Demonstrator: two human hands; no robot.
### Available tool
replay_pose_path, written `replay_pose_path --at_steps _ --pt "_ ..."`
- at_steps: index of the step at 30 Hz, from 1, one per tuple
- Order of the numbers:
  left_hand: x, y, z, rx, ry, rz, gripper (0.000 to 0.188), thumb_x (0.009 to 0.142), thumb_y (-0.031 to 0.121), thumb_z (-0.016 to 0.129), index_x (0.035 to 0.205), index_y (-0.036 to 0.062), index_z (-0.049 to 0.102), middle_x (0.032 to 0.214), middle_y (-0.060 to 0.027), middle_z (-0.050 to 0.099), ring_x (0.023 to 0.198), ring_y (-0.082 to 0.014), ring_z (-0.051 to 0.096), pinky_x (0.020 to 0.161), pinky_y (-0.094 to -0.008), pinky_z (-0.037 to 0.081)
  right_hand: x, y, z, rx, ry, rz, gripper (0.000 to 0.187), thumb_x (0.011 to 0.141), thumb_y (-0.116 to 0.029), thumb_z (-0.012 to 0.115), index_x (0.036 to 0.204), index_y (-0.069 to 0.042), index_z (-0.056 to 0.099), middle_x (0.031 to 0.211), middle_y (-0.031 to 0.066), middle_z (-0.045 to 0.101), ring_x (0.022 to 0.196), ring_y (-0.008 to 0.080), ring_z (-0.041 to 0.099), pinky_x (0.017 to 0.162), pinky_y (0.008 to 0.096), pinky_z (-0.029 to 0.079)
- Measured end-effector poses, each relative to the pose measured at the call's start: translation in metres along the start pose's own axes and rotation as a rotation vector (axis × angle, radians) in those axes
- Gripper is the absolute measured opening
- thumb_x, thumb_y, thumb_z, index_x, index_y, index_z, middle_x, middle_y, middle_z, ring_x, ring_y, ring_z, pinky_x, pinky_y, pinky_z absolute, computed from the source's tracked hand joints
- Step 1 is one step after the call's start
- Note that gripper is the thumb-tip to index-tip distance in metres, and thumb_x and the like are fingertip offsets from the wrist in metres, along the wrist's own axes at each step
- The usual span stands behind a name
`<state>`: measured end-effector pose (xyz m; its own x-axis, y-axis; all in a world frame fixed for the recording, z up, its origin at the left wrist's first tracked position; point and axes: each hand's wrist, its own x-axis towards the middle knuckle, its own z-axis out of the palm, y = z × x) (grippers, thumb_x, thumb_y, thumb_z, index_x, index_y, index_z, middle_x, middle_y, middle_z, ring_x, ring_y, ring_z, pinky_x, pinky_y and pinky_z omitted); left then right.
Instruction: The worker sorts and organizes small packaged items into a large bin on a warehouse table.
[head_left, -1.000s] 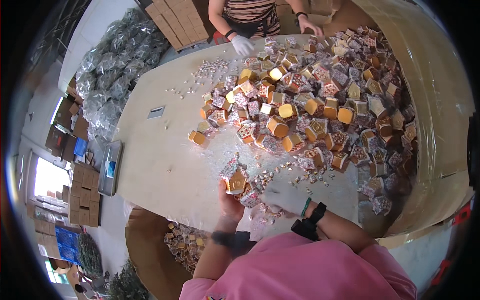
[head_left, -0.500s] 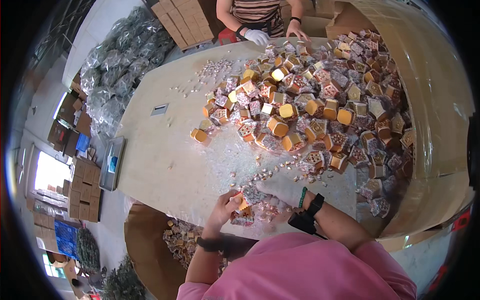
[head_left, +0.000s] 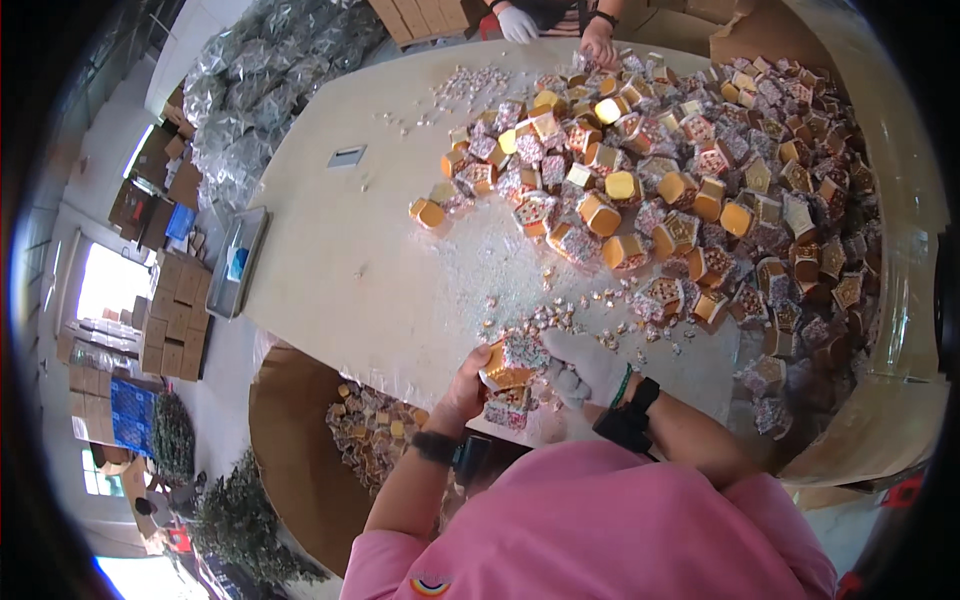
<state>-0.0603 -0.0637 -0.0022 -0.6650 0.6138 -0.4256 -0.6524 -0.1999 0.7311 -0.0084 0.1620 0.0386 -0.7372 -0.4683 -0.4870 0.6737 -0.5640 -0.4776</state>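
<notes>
A small ornament house (head_left: 512, 364) with tan walls and a speckled white roof is gripped in my bare left hand (head_left: 466, 388), thumb and fingers closed on its left side. My right hand (head_left: 588, 366), in a whitish glove, is up against the house's right side. Its fingers are curled in, and what they pinch, if anything, is hidden. Just below the held house lies another ornament house (head_left: 507, 410) at the table's near edge. Small shiny pieces (head_left: 545, 318) are scattered right beyond my hands.
A large heap of similar houses (head_left: 640, 190) covers the table's (head_left: 330, 240) right half, beside a tall cardboard wall (head_left: 895, 300). Below the near left edge stands a carton (head_left: 285, 420) holding more houses. Across the table are a co-worker's gloved hand (head_left: 517, 24) and bare hand (head_left: 598, 45).
The view has shifted, so the table sits higher. The held house has turned to show more of its tan wall. My right hand's fingers have curled. The co-worker's bare hand has reached to the heap.
</notes>
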Motion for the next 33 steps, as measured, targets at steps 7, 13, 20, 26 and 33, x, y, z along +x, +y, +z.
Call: replay_pose_path --at_steps 7,13,20,26,33 --pt "-0.004 -0.013 0.005 -0.289 0.272 0.123 0.061 0.092 0.055 0.039 0.126 0.0054 0.050 0.106 -0.0121 0.064 0.089 -0.0254 0.065 0.079 -0.0412 0.055 0.009 -0.001 0.014 0.184 -0.252 -0.042 0.028 0.097 -0.031 0.048 0.090 -0.005 0.058 0.052 -0.0033 0.040 0.039 0.0077 0.035 0.038 0.0229 0.030" --pt "-0.079 0.019 -0.073 -0.351 0.475 0.370 0.063 0.093 0.060 0.035 0.126 0.0092 0.052 0.103 -0.0084 0.064 0.079 -0.0234 0.064 0.071 -0.0424 0.056 0.017 -0.008 -0.025 -0.301 0.131 -0.329 0.016 0.089 -0.016 0.054 0.096 -0.002 0.056 0.070 0.0008 0.050 0.058 0.0098 0.048 0.055 0.0282 0.045" --pt "-0.235 0.002 -0.276 0.378 1.210 0.098 0.039 0.083 0.029 0.062 0.112 0.0015 0.059 0.101 -0.0113 0.065 0.088 -0.0252 0.065 0.072 -0.0385 0.054 0.036 -0.016 -0.067 -0.434 0.304 -0.402 0.023 0.088 -0.025 0.060 0.087 -0.002 0.062 0.074 0.0012 0.057 0.066 0.0120 0.055 0.064 0.0289 0.047" --pt "-0.128 0.043 -0.230 1.076 1.382 0.435 0.034 0.080 0.017 0.065 0.107 -0.0021 0.058 0.098 -0.0113 0.065 0.087 -0.0214 0.059 0.077 -0.0344 0.048 0.022 -0.024 -0.044 -1.212 0.630 -0.754 0.020 0.083 -0.019 0.058 0.093 -0.004 0.065 0.076 0.0116 0.063 0.077 0.0250 0.062 0.070 0.0370 0.048" --pt "0.073 0.120 -0.171 0.723 0.891 0.292 0.046 0.081 0.033 0.067 0.110 -0.0013 0.058 0.094 -0.0110 0.063 0.080 -0.0170 0.059 0.069 -0.0307 0.048 0.017 -0.011 -0.062 -1.400 0.624 -0.535 0.017 0.083 -0.019 0.056 0.089 -0.006 0.065 0.087 0.0140 0.064 0.083 0.0342 0.061 0.074 0.0403 0.048"
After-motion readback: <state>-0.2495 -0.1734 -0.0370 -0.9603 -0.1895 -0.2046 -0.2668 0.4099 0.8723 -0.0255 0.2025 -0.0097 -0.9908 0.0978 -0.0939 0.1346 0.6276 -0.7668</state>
